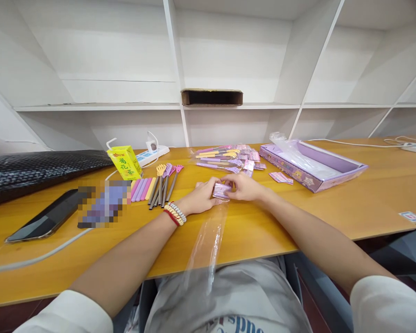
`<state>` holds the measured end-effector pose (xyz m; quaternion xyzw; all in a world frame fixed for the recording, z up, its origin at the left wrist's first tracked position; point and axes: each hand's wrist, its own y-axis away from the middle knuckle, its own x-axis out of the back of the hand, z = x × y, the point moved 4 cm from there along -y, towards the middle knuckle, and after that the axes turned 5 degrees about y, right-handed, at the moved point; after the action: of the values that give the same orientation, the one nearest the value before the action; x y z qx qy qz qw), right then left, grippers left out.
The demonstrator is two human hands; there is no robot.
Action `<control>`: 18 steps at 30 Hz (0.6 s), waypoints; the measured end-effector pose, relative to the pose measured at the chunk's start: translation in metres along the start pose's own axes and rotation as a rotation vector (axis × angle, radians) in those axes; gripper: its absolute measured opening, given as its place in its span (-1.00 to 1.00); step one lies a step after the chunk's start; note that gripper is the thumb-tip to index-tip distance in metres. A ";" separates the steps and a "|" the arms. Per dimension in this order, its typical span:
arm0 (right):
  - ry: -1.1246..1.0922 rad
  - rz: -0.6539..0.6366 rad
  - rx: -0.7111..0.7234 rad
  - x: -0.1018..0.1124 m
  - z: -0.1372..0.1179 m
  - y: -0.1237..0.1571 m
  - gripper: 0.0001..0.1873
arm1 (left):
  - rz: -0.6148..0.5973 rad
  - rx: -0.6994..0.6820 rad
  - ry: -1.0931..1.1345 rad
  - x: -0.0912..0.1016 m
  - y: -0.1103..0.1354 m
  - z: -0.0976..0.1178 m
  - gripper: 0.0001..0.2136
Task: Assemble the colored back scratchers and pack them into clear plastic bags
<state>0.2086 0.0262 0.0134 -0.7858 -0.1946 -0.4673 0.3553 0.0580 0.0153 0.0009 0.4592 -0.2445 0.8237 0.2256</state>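
While left fingers [212,182] and right fingers [233,177] pinch a card [221,191], a box [287,169] holds plastic [297,155].

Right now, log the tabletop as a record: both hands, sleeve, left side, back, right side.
left hand: holds purple card
right hand: fingers at the card's right edge
clear plastic sleeve: trails from the card past the near table edge
left side: black phone, yellow drink carton, coloured tubes, loose claw-headed rods
back: pile of wrapped claw-headed rods
right side: purple open box, plastic inside
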 end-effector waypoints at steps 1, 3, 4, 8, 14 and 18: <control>0.007 0.008 -0.002 0.000 0.001 0.000 -0.61 | 0.005 -0.004 -0.004 0.000 0.000 0.000 -0.60; 0.019 0.018 -0.009 -0.002 0.004 0.000 -0.60 | 0.016 -0.014 -0.012 0.000 0.000 0.000 -0.64; 0.021 0.022 -0.012 -0.003 0.005 0.000 -0.60 | 0.023 -0.021 -0.017 0.000 -0.001 0.000 -0.66; 0.018 0.034 -0.020 -0.006 0.008 0.000 -0.62 | 0.065 -0.029 -0.030 -0.001 -0.003 -0.004 -0.67; 0.038 0.037 -0.024 -0.003 0.004 0.000 -0.55 | 0.129 0.018 0.148 -0.002 -0.007 -0.012 -0.65; 0.035 0.027 -0.013 -0.003 0.002 -0.001 -0.49 | 0.123 0.054 0.294 -0.004 -0.008 -0.015 -0.61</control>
<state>0.2083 0.0284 0.0103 -0.7824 -0.1747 -0.4773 0.3598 0.0547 0.0302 -0.0084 0.3238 -0.2146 0.9005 0.1956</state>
